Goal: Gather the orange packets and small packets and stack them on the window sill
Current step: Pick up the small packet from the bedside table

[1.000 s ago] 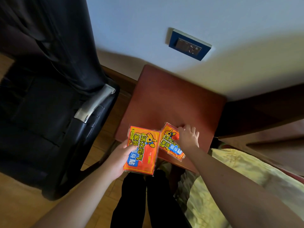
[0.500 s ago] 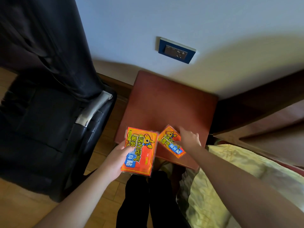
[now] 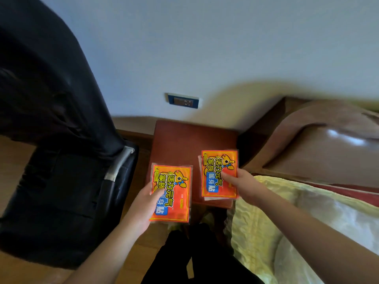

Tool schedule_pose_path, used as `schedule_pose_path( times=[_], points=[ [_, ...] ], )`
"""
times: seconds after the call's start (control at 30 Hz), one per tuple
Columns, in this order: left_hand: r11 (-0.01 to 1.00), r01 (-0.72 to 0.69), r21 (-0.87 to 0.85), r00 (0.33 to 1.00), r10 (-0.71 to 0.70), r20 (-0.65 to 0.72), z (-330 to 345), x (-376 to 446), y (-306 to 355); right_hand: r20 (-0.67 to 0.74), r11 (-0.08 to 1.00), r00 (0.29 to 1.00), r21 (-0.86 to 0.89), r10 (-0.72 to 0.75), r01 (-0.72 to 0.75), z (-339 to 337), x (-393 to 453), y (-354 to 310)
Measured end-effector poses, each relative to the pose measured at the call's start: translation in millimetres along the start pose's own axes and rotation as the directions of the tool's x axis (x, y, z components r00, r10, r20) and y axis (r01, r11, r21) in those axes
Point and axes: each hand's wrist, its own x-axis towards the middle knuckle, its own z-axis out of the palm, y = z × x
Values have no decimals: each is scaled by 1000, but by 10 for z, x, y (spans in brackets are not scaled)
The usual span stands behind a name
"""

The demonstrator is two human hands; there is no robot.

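Head view: one orange packet (image 3: pixel 171 193) is pinched by the left hand (image 3: pixel 143 206), another orange packet (image 3: pixel 219 173) by the right hand (image 3: pixel 241 184); below both fingers, the red-brown counter (image 3: pixel 184 140) is seen.

Two orange packets, same print. Packet left of the socket line (image 3: pixel 171 193), in left hand (image 3: pixel 143 206): yellow "活力元气家族", white "暖身贴" on blue, partly covered by thumb. Packet below and right of the wall socket (image 3: pixel 183 100), in right hand (image 3: pixel 242 184): same "活力元气家族", "暖身贴". Small print unreadable.
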Motion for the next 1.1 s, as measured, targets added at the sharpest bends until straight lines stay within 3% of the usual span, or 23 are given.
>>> schedule_pose_path(
  times=[0.13,0.27,0.43,0.7,0.93,1.1],
  points=[
    [999,-38,32,999,37,30,94,-380,343,-10,958,998,280,-68,68,104,-546,-136],
    [991,-127,39,990,124,68,194,-702,686,-45,894,985,415,-164,168,141,-1117,-282],
    [980,-197,-15,965,197,171,275,-987,952,-112,875,965,407,-237,263,78,-1694,-370],
    [969,-216,116,893,148,426,241,-1083,1183,-287,822,908,400,-306,404,241,-2408,-150],
    [929,-298,220,820,131,557,190,-1272,1220,-415,765,869,455,-271,456,691,-2819,365],
    [877,-358,321,727,46,685,311,-1403,1116,-510,670,828,534,-231,516,1015,-3142,755]
  ],
)
